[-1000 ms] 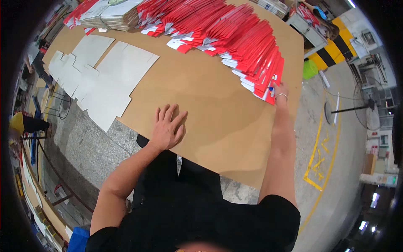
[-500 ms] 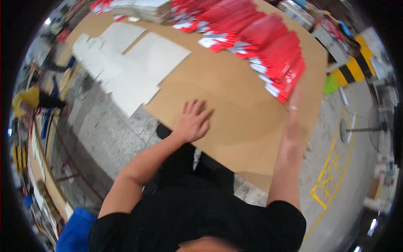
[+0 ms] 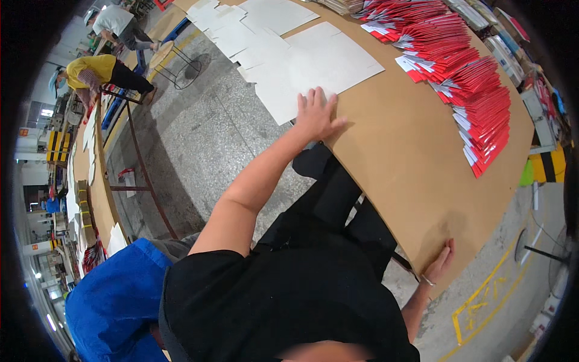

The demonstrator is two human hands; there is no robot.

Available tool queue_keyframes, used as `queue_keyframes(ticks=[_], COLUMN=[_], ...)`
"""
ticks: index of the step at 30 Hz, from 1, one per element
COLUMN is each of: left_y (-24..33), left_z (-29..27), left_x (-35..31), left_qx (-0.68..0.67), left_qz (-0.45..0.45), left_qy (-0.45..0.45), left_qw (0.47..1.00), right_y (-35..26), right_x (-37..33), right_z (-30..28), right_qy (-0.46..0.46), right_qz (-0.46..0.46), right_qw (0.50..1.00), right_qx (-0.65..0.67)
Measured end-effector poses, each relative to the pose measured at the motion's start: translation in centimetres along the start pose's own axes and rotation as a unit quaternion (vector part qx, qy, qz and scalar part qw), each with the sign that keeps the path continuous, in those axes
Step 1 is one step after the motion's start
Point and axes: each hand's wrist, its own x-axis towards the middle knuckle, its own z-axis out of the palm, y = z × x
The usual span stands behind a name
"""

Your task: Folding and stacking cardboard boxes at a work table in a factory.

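My left hand (image 3: 318,114) is open with its fingers spread. It reaches to the near corner of the white cardboard sheets (image 3: 307,66), at the table's edge, its fingertips over or against the sheet. My right hand (image 3: 439,265) is by the near right end of the brown table (image 3: 404,157), fingers stretched out, nothing in it, a bracelet at the wrist. Beyond it, a long fanned row of red and white folded card pieces (image 3: 482,127) curves along the table's far right side.
A person in a blue top (image 3: 120,295) is close on my left. Farther left, a person in yellow (image 3: 93,72) leans over another table; one in a light shirt (image 3: 114,27) is behind. A wire-legged stool (image 3: 161,57) stands on the floor. A fan (image 3: 523,246) is at right.
The view has swung left. My right hand has drawn back from the end of the red row to the table's near end. My left hand is now beside the white sheets.
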Motion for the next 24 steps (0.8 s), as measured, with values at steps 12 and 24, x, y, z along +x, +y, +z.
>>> queue_keyframes(ticks=[12,24], left_y=[7.3,14.9], left_z=[-6.6,-2.7], left_x=[-4.6,-7.3], left_qx=[-0.209,-0.355], left_qz=[0.288,0.233], left_qy=[-0.221,-0.336], left_qw=[0.908,0.841], right_y=[-10.5,-8.6], right_x=[-5.0,-5.2], right_z=[9.1,3.8], right_qy=[-0.345,0.080], right_qz=[-0.300,0.155], right_qw=[0.816,0.979], right_qx=[-0.353,-0.106])
